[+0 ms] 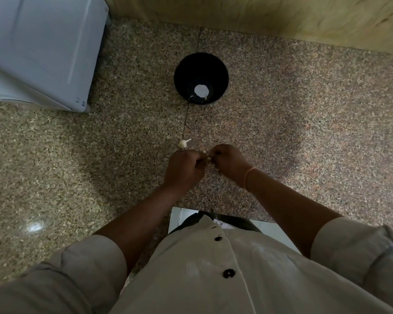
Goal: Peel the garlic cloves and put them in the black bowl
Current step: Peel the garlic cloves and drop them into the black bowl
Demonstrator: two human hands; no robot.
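My left hand (185,167) and my right hand (228,160) meet above the speckled granite counter (304,132), fingers curled. Between their fingertips they pinch a small pale garlic clove (208,158), mostly hidden by the fingers. A garlic bulb (183,143) with a short stem lies on the counter just beyond my left hand. The black bowl (201,62) stands farther back in the middle, apart from both hands. A bright white spot shows at its bottom; I cannot tell whether any clove lies inside.
A pale grey-blue appliance (41,48) fills the back left corner. A wooden wall panel (281,17) runs along the back. The counter's front edge lies close to my body, with a white surface (272,232) below it.
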